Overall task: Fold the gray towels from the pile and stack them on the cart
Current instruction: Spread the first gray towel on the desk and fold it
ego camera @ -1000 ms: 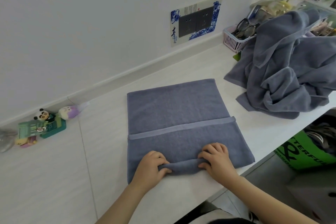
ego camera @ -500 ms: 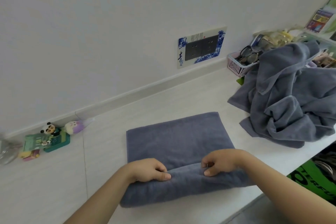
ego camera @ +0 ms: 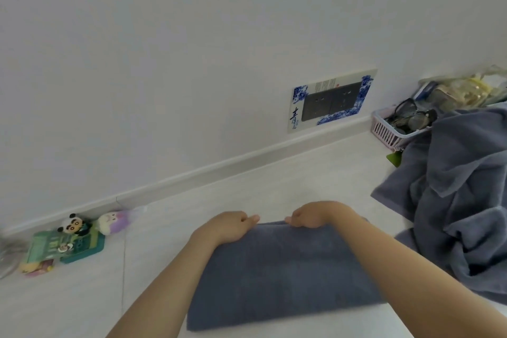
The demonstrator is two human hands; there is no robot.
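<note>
- The person leans over the pale tabletop [ego camera: 288,170], both bare arms reaching forward across a gray towel [ego camera: 277,274] that lies flat as a tidy folded rectangle.
- The left hand [ego camera: 227,228] rests at the towel's far edge; its fingers [ego camera: 251,219] are curled and drawn together, pinching that edge between thumb and fingertips as far as I can make out.
- The right hand [ego camera: 310,215] sits just beside it on the same far edge, fingers likewise curled over and gripping the cloth. The two sets of fingers are near each other but apart, with a strip of towel edge showing between them.
- The towel stretches from the fingers back toward the person, its near edge close to the front of the tabletop, passing under both forearms.
- Well to the right of the fingers lies the pile [ego camera: 461,200], a rumpled heap of gray towels not yet folded; it looks like several, though I cannot count them.
- Beyond the pile, against the wall, stands a pink basket [ego camera: 384,132] holding glasses. Far left of the fingers are small toy figures [ego camera: 74,239], and on the wall beyond the fingers is a socket panel [ego camera: 332,100].
- My judgement: this towel's fold is close to finished, perhaps one more fold or a smoothing left. It has not been moved to the cart, which is nowhere in view, and the heap is untouched, so most of the task remains.
</note>
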